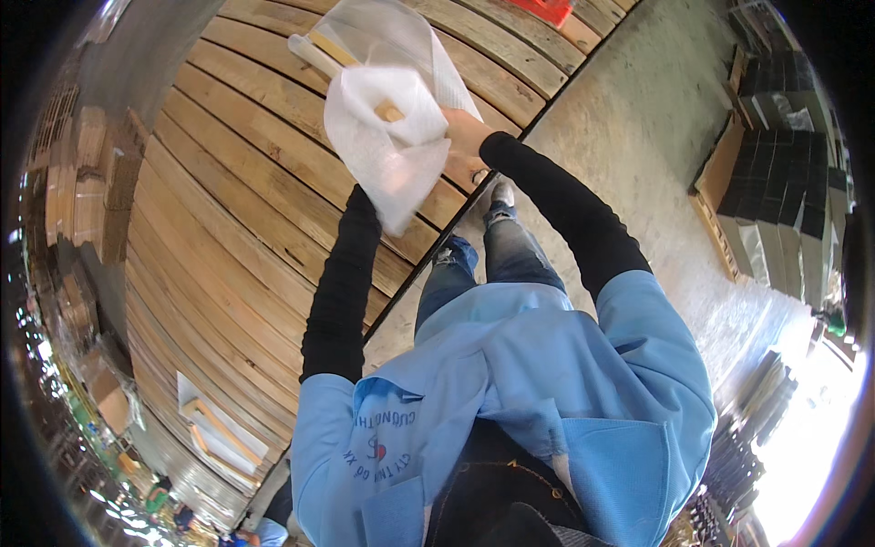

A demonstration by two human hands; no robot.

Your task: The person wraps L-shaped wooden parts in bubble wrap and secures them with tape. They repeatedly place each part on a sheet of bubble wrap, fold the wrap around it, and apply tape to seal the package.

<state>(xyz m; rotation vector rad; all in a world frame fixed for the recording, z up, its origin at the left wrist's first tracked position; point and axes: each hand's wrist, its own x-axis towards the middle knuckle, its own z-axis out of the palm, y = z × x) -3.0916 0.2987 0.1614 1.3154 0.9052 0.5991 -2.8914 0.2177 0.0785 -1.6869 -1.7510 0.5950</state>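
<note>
Head-camera footage is being taken from above a person in a light blue jacket (510, 383) with black sleeves, and both forearms are being stretched forward and upward from the lower part of the picture toward a wide table of long wooden planks (228, 228). A white sheet of foam wrapping (392, 137) is being held up over the table's near edge, with a pale wooden piece (390, 111) showing through a fold in it. The right hand (467, 141) is being kept at the sheet's right side, its fingers closed on the foam edge, the wrist bent slightly inward and the elbow out to the right. The left hand is being hidden behind the lower corner of the sheet, so its grip cannot be told; only its black sleeve (342, 283) is being shown, rising almost straight to the foam. Behind the sheet, a clear plastic bag (383, 36) with light wooden sticks inside is being left lying on the planks. Near the table's lower left, a flat pale wooden frame (219, 428) is being seen. Stacks of dark flat pieces (775, 173) are being shown on the concrete floor (638, 118) at the right.
</note>
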